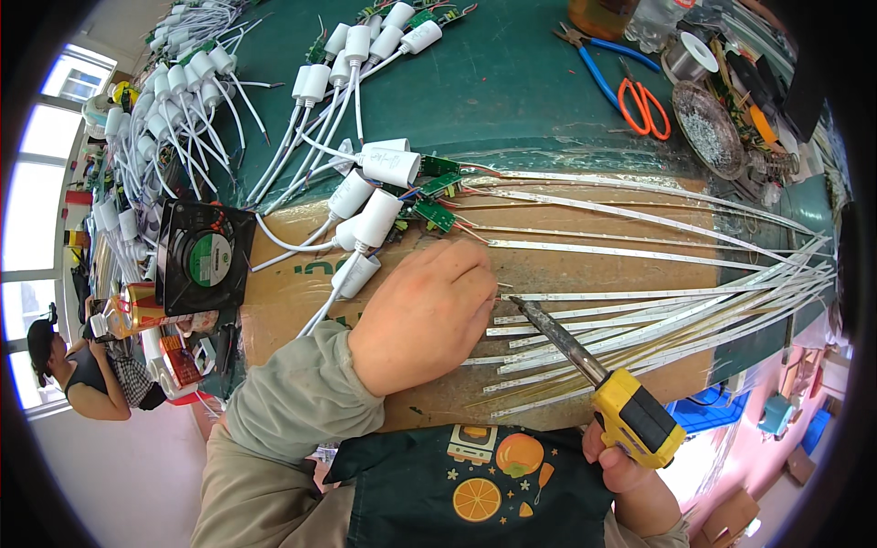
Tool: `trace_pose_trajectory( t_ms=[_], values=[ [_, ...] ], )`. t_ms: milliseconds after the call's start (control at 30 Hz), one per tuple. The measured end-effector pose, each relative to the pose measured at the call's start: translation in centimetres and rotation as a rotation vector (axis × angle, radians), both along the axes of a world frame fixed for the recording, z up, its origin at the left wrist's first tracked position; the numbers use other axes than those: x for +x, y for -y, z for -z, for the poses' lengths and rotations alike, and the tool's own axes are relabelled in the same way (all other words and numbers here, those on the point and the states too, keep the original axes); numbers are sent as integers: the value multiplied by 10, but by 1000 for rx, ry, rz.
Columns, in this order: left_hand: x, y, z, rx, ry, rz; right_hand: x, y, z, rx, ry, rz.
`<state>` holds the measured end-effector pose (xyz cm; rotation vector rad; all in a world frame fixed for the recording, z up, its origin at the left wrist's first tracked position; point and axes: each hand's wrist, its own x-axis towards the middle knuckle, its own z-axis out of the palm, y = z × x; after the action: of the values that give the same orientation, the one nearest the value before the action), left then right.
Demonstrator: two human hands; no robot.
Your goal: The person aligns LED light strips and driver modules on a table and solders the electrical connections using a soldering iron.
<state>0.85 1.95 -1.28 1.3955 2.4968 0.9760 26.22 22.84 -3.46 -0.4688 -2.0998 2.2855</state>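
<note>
Nearest: right hand point(621, 470) closed around the yellow-and-black handle of one soldering iron point(598, 382), dark metal shaft slanting up-left, tip close beside the left hand's fingertips. Left hand point(425, 315) knuckles up, fingers curled down onto the brown cardboard sheet point(566, 269); whatever lies beneath the fingers hidden, grip impossible to tell. One grey-green sleeve point(292, 402) on the left forearm; dark apron point(475, 493) with orange fruit prints at the lower edge.

Middle: more than a dozen thin, flat, pale light strips point(639, 310) fanned across the cardboard, bunched together at the right edge; exact count unclear. Above the left hand, about five white plastic driver housings point(375, 215), cylindrical, smooth, each with a white cord and a small green circuit board point(437, 216).

Left: one black square fan point(203, 258).

Far: green tabletop point(512, 82); dozens more white housings point(183, 91) in tangled heaps; one pair of blue-handled pliers point(598, 64); one pair of orange-handled scissors point(644, 105); one round metal dish point(708, 128).
</note>
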Motion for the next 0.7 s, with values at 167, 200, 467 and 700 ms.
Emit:
trace_pose_trajectory(
  t_ms=[167, 200, 467, 700],
  values=[
    [0, 0, 0, 3, 10, -2, 11, -4, 6, 55, -25, -2],
    [0, 1, -1, -1, 14, -5, 22, -8, 14, 52, 11, -8],
    [0, 0, 0, -13, 14, -8, 27, -11, 16, 29, 71, -23],
    [0, 0, -1, -5, 12, -10, 22, -8, 9, -39, 109, 0]
  ],
)
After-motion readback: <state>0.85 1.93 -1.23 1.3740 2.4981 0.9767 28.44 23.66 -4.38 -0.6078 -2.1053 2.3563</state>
